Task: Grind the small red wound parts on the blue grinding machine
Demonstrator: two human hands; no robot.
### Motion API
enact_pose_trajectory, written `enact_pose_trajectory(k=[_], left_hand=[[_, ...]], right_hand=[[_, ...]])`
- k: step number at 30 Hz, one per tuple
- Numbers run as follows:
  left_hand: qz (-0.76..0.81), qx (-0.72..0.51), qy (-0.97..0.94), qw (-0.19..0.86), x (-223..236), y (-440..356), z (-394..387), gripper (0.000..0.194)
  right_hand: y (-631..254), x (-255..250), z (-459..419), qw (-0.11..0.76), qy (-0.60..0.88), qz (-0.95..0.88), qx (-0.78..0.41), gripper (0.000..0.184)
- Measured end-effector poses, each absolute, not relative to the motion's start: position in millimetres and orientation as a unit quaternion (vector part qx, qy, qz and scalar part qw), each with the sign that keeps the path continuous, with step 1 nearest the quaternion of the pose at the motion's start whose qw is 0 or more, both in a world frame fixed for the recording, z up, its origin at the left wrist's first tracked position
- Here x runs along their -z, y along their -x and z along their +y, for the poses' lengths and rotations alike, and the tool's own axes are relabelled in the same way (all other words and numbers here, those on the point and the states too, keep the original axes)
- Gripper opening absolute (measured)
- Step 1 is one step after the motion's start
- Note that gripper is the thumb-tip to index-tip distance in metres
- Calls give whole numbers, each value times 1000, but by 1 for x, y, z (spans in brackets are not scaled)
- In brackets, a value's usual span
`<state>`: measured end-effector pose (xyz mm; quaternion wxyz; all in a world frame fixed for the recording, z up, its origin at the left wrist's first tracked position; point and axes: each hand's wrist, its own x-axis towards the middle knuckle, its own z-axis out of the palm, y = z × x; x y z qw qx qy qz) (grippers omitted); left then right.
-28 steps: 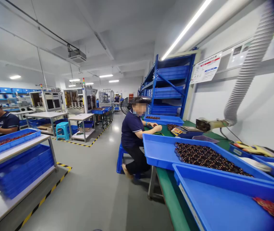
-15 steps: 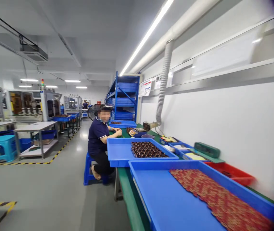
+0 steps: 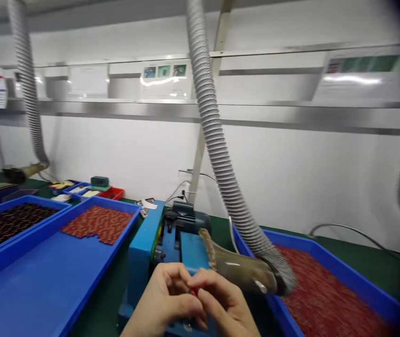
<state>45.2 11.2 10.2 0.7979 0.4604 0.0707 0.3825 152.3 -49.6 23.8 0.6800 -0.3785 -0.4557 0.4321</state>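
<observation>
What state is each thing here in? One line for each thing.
Left hand: raised, fingers curled around small red part.
Right hand: raised, curled against it; which hand grips is unclear.
Blue motor machine: under the hands, running unclear.
Ribbed grey hose: hanging, nozzle over red parts.
Blue tray right of machine: full of red parts.
Blue tray left of machine: red parts at far end only.

Left hand (image 3: 164, 297) and right hand (image 3: 226, 299) — both bare, slim-fingered.

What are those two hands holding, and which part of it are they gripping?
A small red piece sits pinched at the fingertips of the left hand and right hand. The fingers hide most of it, so which part they grip cannot be told.
</observation>
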Motion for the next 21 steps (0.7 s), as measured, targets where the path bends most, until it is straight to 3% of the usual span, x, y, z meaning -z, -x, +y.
enact_pose_trajectory(k=[8, 12, 14, 17, 21], left_hand=[[143, -379, -468, 785, -12, -44, 15, 40], [182, -379, -474, 774, -16, -38, 18, 43], [202, -384, -472, 768, -17, -35, 19, 42], [215, -402, -458, 763, -15, -33, 22, 41], [218, -406, -463, 757, -10, -36, 23, 40]], right_hand=[[-161, -11, -36, 719, 355, -390, -453, 37], [-169, -14, -36, 755, 343, -380, -410, 31], [-169, -14, -37, 732, 399, -412, -366, 28], [-164, -11, -38, 654, 511, -475, -292, 39], [-156, -10, -32, 627, 499, -522, -292, 40]])
